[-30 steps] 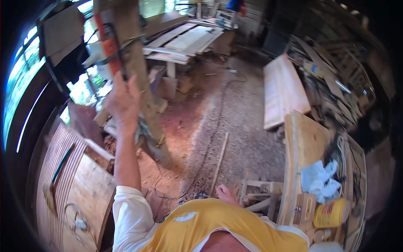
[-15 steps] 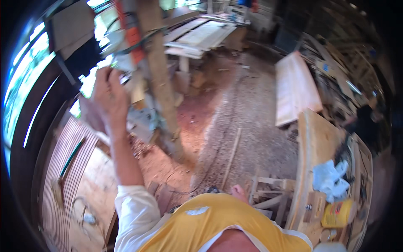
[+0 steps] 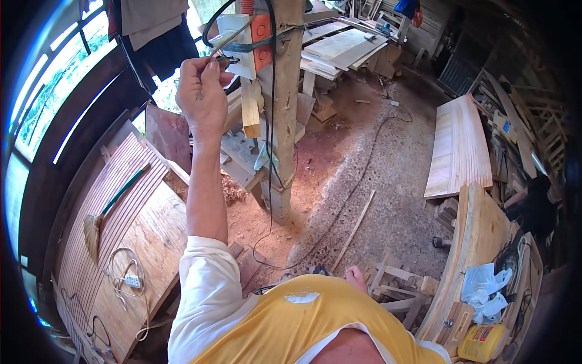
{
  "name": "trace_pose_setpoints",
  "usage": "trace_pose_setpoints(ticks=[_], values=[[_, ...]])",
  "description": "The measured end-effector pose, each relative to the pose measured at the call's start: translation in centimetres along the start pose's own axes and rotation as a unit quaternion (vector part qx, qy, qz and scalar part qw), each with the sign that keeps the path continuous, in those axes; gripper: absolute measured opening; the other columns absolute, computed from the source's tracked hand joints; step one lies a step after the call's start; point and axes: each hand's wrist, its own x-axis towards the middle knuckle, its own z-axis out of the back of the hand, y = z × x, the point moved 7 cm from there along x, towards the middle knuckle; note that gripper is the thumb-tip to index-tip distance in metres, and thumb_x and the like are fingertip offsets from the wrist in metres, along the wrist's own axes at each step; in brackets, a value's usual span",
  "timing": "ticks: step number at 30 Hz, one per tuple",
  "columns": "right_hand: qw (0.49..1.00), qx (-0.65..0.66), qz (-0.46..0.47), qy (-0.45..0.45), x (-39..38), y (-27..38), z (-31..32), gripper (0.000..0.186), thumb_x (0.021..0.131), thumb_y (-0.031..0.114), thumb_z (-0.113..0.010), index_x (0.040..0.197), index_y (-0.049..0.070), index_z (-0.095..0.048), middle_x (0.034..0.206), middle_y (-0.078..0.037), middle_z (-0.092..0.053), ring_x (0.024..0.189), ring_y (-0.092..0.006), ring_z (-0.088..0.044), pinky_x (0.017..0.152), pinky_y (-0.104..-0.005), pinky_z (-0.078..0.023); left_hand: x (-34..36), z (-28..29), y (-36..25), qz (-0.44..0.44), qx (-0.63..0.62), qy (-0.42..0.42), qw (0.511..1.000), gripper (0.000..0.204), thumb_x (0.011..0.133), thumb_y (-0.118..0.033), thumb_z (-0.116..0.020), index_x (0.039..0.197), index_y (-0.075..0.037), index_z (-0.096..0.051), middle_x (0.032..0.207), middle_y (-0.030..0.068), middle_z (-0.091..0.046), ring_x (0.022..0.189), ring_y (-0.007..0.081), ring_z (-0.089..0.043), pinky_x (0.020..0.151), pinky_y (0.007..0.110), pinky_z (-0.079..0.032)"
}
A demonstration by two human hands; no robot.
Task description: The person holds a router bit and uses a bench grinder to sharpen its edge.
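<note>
My left hand [image 3: 204, 91] is raised and closed around a small dark plug [image 3: 224, 62]. Its metal prongs point right, toward a white socket box [image 3: 244, 64] on a wooden post [image 3: 282, 115]; whether they touch it I cannot tell. A thin, light-coloured cord or strip [image 3: 233, 40] slants up from the fingers past the box. Beside it, an orange electrical box [image 3: 261, 39] is fixed to the post, and a black cable [image 3: 271, 109] hangs down it. My right hand does not show; past my yellow shirt shows a bit of bare skin, apparently a foot [image 3: 356, 278].
To the left, a broom [image 3: 92, 233] and a white extension socket [image 3: 132, 281] lie on boards. Cable trails across the floor [image 3: 388, 182]. A wide plank [image 3: 459, 148] leans at the right, near a bench [image 3: 451, 273] bearing a plastic bag [image 3: 485, 291] and a yellow container [image 3: 482, 343].
The view has shifted left and sharpened, so the post and planks sit farther right. My left hand, blurred before, now shows the plug close to the socket box.
</note>
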Motion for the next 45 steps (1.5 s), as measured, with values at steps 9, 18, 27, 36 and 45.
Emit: trace_pose_setpoints(ticks=[9,18,27,36,45], values=[[0.999,0.011,-0.036,0.006,0.7,-1.2,-0.4,0.018,0.1,0.019,-0.059,0.088,0.005,-0.057,0.073,-0.001,-0.057,0.069,-0.0096,-0.052,0.061,-0.0299,-0.044,-0.9,-0.9,0.5,0.034,-0.111,-0.041,0.992,0.007,0.101,-0.004,-0.053,0.098,0.003,-0.055,0.087,0.0134,-0.068,0.071,0.0166,-0.071,0.068,0.028,-0.06],[0.999,-0.002,-0.017,0.041,2.3,2.0,-2.1,0.018,0.101,0.019,-0.056,0.087,0.007,-0.056,0.074,0.0,-0.058,0.067,-0.0083,-0.051,0.059,-0.0292,-0.043,-1.7,-1.2,1.4,0.059,-0.18,-0.055,0.98,0.005,0.101,-0.001,-0.051,0.102,0.004,-0.052,0.092,0.0171,-0.067,0.072,0.0211,-0.072,0.068,0.031,-0.062],[0.999,-0.025,0.014,0.031,1.9,4.4,-2.5,0.018,0.098,0.016,-0.058,0.083,0.006,-0.056,0.071,-0.002,-0.058,0.066,-0.0102,-0.052,0.058,-0.0313,-0.044,-1.4,-0.9,1.6,0.066,-0.195,-0.057,0.977,0.008,0.1,-0.001,-0.053,0.104,0.005,-0.052,0.092,0.0187,-0.067,0.072,0.023,-0.073,0.067,0.032,-0.063],[0.999,-0.011,-0.021,0.039,2.0,5.0,-3.3,0.017,0.098,0.015,-0.058,0.084,0.006,-0.056,0.071,-0.001,-0.058,0.065,-0.0087,-0.051,0.058,-0.0299,-0.043,-0.6,-0.6,2.3,0.121,-0.229,-0.012,0.966,0.01,0.1,-0.003,-0.055,0.105,0.006,-0.052,0.09,0.0193,-0.067,0.069,0.0227,-0.073,0.063,0.03,-0.061],[0.998,-0.031,0.031,0.037,3.1,2.6,-3.5,0.015,0.098,0.017,-0.059,0.088,0.006,-0.058,0.073,-0.001,-0.057,0.069,-0.0103,-0.051,0.06,-0.0314,-0.044,-1.5,-1.8,1.1,0.046,-0.104,-0.001,0.993,0.008,0.096,-0.003,-0.062,0.094,0.004,-0.058,0.084,0.0118,-0.069,0.065,0.0145,-0.07,0.062,0.024,-0.055]])
